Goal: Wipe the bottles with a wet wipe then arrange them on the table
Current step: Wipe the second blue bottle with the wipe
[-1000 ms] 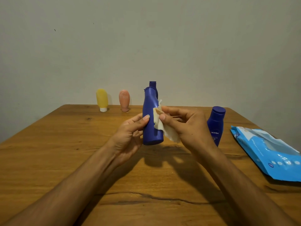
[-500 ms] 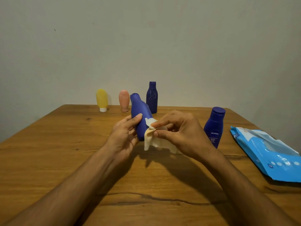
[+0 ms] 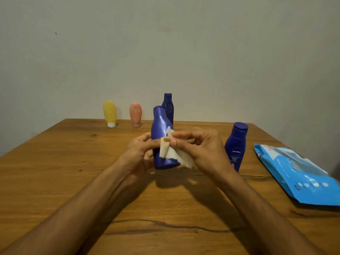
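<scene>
The right grip (image 3: 198, 146) is closed to a pinch, thumb and forefinger holding a crumpled wipe (image 3: 173, 153) against the right flank of a blue bottle (image 3: 161, 126); the other fingers are curled loosely behind and hold nothing. The left grip (image 3: 139, 150) is wrapped round the bottle's lower body from the left. The bottle is held off the surface (image 3: 73, 162), cap up and tipped a little to the left, in the middle of the view. A loose tail of the wipe hangs below the pinch near the base. The main risk is a slip: a wetted plastic body in a one-sided hold may twist or drop if the wipe is pushed hard. The patch under the left fingers would likely go uncleaned unless the hold is shifted. Just beside the right wrist stands the Nivea bottle (image 3: 236, 144), which a wide stroke could topple. At the far edge stand the rear bottle (image 3: 168, 105), a pink tube (image 3: 135, 113) and a yellow tube (image 3: 109, 112), well apart from the hands. The pack (image 3: 298, 173) lies at far right.
</scene>
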Available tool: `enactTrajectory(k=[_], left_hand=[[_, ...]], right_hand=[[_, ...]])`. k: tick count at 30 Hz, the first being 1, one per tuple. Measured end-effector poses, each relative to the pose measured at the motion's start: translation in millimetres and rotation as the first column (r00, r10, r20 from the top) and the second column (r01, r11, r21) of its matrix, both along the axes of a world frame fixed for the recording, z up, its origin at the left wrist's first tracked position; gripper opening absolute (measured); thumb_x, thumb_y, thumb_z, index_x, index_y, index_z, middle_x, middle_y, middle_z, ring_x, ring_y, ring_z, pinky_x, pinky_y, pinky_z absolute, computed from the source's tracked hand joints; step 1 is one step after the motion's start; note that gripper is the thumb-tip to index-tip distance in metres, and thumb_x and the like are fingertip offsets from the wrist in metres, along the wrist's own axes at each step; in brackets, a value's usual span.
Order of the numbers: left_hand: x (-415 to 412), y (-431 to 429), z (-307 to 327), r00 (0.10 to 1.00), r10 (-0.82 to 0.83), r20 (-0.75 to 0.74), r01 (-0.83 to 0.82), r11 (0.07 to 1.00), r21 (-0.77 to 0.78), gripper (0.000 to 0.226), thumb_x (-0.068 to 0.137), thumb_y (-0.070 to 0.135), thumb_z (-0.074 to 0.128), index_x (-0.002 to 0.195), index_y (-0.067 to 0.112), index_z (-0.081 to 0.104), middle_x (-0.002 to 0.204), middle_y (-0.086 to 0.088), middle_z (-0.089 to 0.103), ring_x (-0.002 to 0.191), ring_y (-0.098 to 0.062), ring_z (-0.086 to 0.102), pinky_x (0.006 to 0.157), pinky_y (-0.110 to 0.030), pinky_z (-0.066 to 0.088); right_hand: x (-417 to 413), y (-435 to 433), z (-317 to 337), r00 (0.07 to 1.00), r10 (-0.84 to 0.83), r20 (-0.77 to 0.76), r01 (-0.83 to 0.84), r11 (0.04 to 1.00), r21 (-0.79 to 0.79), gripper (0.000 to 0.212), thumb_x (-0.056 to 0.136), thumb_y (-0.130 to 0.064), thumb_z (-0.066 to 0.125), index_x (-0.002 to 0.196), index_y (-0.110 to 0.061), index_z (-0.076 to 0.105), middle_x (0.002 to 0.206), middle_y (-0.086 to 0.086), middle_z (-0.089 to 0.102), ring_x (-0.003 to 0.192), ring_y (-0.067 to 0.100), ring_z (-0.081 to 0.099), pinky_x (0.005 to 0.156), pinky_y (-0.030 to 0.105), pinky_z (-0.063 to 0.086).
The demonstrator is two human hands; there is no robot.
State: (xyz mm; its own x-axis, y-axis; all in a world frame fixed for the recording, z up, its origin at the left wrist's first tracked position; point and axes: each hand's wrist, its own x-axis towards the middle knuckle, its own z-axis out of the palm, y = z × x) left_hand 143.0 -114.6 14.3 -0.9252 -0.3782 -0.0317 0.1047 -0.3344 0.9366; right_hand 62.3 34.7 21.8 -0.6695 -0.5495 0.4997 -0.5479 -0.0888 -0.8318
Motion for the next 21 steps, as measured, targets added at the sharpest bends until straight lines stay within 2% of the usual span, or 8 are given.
enactTrajectory(k=[3, 5, 7, 8, 11, 14, 18, 21], left_hand=[[-2, 8, 0, 0.999, 0.004, 0.048, 0.004, 0.985, -0.175, 0.054, 0.067, 0.016, 0.071, 0.12, 0.016, 0.058, 0.109, -0.006, 0.07, 0.096, -0.022, 0.07, 0.079, -0.041, 0.059], [-2, 11, -1, 0.997, 0.015, 0.077, 0.006, 0.963, -0.271, 0.048, 0.076, 0.014, 0.071, 0.121, 0.019, 0.055, 0.109, -0.004, 0.067, 0.096, -0.021, 0.069, 0.075, -0.038, 0.059], [-2, 11, -3, 0.997, 0.022, 0.078, 0.002, 0.956, -0.293, 0.045, 0.083, 0.012, 0.069, 0.124, 0.019, 0.054, 0.112, -0.003, 0.066, 0.096, -0.019, 0.068, 0.075, -0.038, 0.059], [-2, 10, -4, 0.997, 0.025, 0.074, -0.002, 0.956, -0.294, 0.044, 0.085, 0.011, 0.067, 0.127, 0.019, 0.053, 0.114, -0.004, 0.065, 0.098, -0.019, 0.068, 0.077, -0.039, 0.059], [-2, 7, -4, 0.997, 0.038, 0.07, -0.012, 0.943, -0.333, 0.049, 0.086, 0.005, 0.066, 0.131, 0.02, 0.051, 0.12, -0.008, 0.065, 0.105, -0.022, 0.067, 0.086, -0.047, 0.058], [-1, 5, -6, 0.997, 0.042, 0.07, -0.012, 0.925, -0.38, 0.055, 0.082, 0.006, 0.071, 0.131, 0.021, 0.051, 0.119, -0.011, 0.065, 0.105, -0.023, 0.067, 0.086, -0.048, 0.058], [-1, 4, -5, 0.998, 0.044, 0.048, -0.023, 0.925, -0.38, 0.051, 0.084, 0.003, 0.069, 0.128, 0.022, 0.052, 0.119, -0.01, 0.067, 0.104, -0.021, 0.068, 0.084, -0.044, 0.059], [0, 3, -3, 0.997, -0.036, 0.063, 0.059, 0.908, -0.414, 0.052, 0.082, 0.006, 0.072, 0.126, 0.027, 0.053, 0.112, -0.005, 0.072, 0.1, -0.018, 0.071, 0.08, -0.042, 0.058]], right_hand=[[4, 0, 4, 0.986, -0.165, -0.032, 0.159, 0.976, -0.145, 0.025, 0.077, -0.024, 0.075, 0.1, -0.019, 0.069, 0.094, -0.005, 0.069, 0.084, 0.006, 0.066, 0.066, 0.022, 0.056], [6, -1, 7, 0.972, -0.219, -0.083, 0.199, 0.96, -0.199, 0.021, 0.078, -0.023, 0.074, 0.096, -0.021, 0.065, 0.093, -0.007, 0.067, 0.085, 0.004, 0.066, 0.065, 0.02, 0.056], [6, -2, 7, 0.96, -0.207, -0.188, 0.18, 0.972, -0.15, 0.017, 0.079, -0.021, 0.073, 0.094, -0.022, 0.065, 0.096, -0.008, 0.065, 0.087, 0.001, 0.064, 0.068, 0.017, 0.055], [5, -2, 5, 0.939, -0.191, -0.286, 0.174, 0.981, -0.084, 0.016, 0.08, -0.018, 0.072, 0.095, -0.02, 0.067, 0.097, -0.008, 0.065, 0.088, 0.001, 0.063, 0.071, 0.017, 0.054], [1, -2, -2, 0.797, -0.176, -0.577, 0.263, 0.962, 0.07, 0.017, 0.081, -0.017, 0.07, 0.098, -0.015, 0.07, 0.099, -0.003, 0.067, 0.093, 0.006, 0.059, 0.081, 0.024, 0.05], [2, 1, -1, 0.764, -0.177, -0.62, 0.306, 0.946, 0.108, 0.019, 0.083, -0.015, 0.068, 0.102, -0.013, 0.07, 0.101, 0.001, 0.068, 0.093, 0.01, 0.06, 0.082, 0.028, 0.051], [6, 0, -3, 0.747, -0.047, -0.663, 0.24, 0.949, 0.202, 0.025, 0.08, -0.008, 0.07, 0.104, -0.013, 0.068, 0.103, 0.003, 0.067, 0.094, 0.013, 0.063, 0.084, 0.029, 0.053], [4, 1, -2, 0.713, -0.113, -0.692, 0.292, 0.945, 0.146, 0.024, 0.077, -0.008, 0.071, 0.101, -0.011, 0.068, 0.101, 0.004, 0.067, 0.091, 0.015, 0.063, 0.08, 0.03, 0.055]])
